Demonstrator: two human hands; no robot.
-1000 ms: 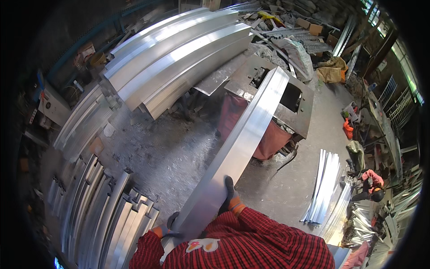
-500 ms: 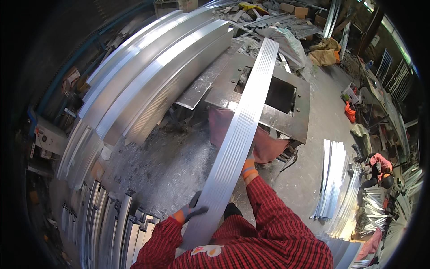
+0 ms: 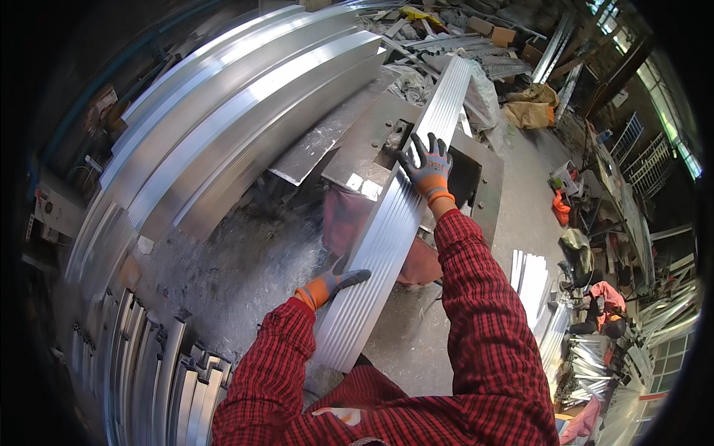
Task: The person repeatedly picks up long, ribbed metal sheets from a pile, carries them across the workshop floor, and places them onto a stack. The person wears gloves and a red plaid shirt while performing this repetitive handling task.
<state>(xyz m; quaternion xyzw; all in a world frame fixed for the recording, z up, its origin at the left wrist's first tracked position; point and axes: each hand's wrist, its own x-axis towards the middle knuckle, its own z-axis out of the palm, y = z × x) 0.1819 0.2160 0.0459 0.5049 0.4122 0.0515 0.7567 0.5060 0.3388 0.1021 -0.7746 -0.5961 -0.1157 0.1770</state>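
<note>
**Ribbed metal bar point(image 3: 394, 230) slants across a metal desk point(image 3: 363, 149)**

The bar lies with its grooved face up, its near end close to the person's body and its far end reaching past the desk toward a heap of scrap. The right hand point(image 3: 430, 169), in a grey glove with an orange cuff, is pressed flat on top of the bar, fingers spread, over the desk. The left hand point(image 3: 333, 285), gloved the same way, grips the left edge lower down, near the close end, one digit laid over the grooves; what it does underneath is hidden.

Beside the bar, a dark opening point(image 3: 466, 167) shows in the desk top, and a dull red cloth point(image 3: 346, 223) hangs below it. To the left stands a big stack of long shiny beams point(image 3: 253, 111), with shorter metal lengths point(image 3: 134, 357) gathered at the lower left. On the right, a bundle of pale strips point(image 3: 529, 286) lies on the floor point(image 3: 513, 193), near another person in a pink top point(image 3: 611, 297), bent low.
</note>
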